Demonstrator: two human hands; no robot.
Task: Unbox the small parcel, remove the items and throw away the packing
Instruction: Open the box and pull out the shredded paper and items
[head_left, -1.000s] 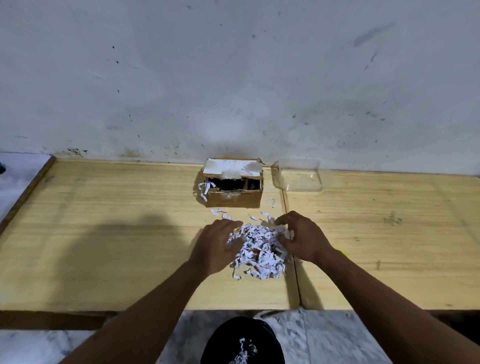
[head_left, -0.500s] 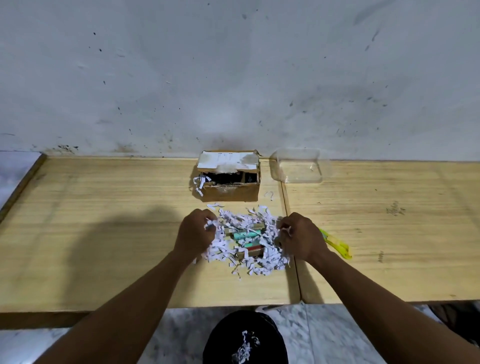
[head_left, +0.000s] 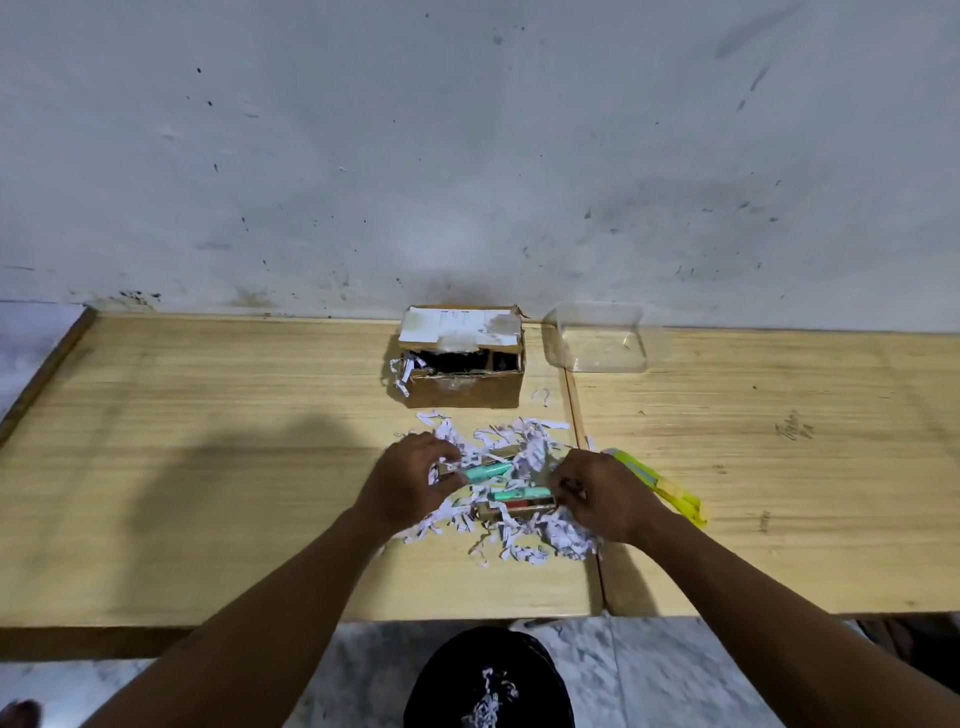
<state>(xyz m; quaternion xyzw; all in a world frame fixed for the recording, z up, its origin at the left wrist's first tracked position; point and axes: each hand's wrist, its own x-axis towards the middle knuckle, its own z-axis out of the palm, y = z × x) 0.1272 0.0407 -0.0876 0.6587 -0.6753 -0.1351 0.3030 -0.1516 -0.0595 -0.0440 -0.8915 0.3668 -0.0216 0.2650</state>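
A small open cardboard parcel box (head_left: 464, 391) stands at the back of the wooden table (head_left: 208, 467), a few paper shreds hanging from its left side. In front of it lies a pile of shredded white paper (head_left: 519, 525) with small items showing through: two teal tubes (head_left: 488, 471), one behind the other, and a brown box with a red part (head_left: 514, 506). My left hand (head_left: 410, 480) rests on the pile's left side, fingers curled into the shreds. My right hand (head_left: 597, 493) presses on the pile's right side, fingers bent into the paper.
A clear plastic container (head_left: 597, 338) stands right of the box by the wall. A yellow-green cutter (head_left: 660, 486) lies just right of my right hand. A black bin (head_left: 488, 680) holding some shreds sits on the floor below the table's front edge.
My hands have spread apart, pulling the shredded paper open. The teal tubes and brown box inside the pile are now uncovered, and the yellow-green cutter has come into view.
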